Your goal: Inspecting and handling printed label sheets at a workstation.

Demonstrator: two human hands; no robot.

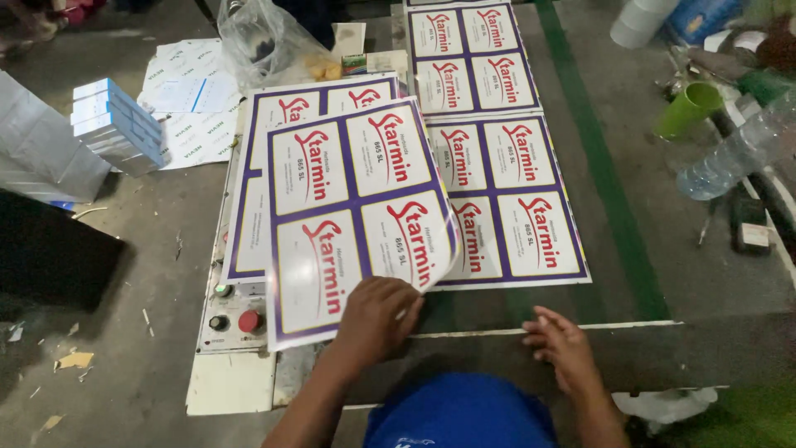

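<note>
Two hands work over a wide grey surface (705, 282) crossed by a green stripe (605, 166) that runs from the far edge toward the person. Largest on it are the printed label sheets: one flat sheet (506, 199) of white panels framed in purple with red lettering lies at centre, another (468, 54) lies beyond it, and a third (257, 166) lies at the left, partly covered. On top rests the lifted sheet (356, 216), four label panels on it, its long axis running from the near left corner away toward the far right, its near right corner curling upward off the pile. The left hand (377, 319) pinches this sheet at its near edge, fingers closed on the glossy paper. The right hand (560, 344) lies flat on the surface near its front edge, fingers spread and holding nothing, well apart from the sheets. At the left, a stack of white and blue boxes (120, 124) leans on the floor. A clear plastic bottle (734, 153) lies at the right, near a green cup (688, 108). Smallest, a control panel (228, 311) with a red button (249, 320) sits just left of the lifted sheet's near corner.
</note>
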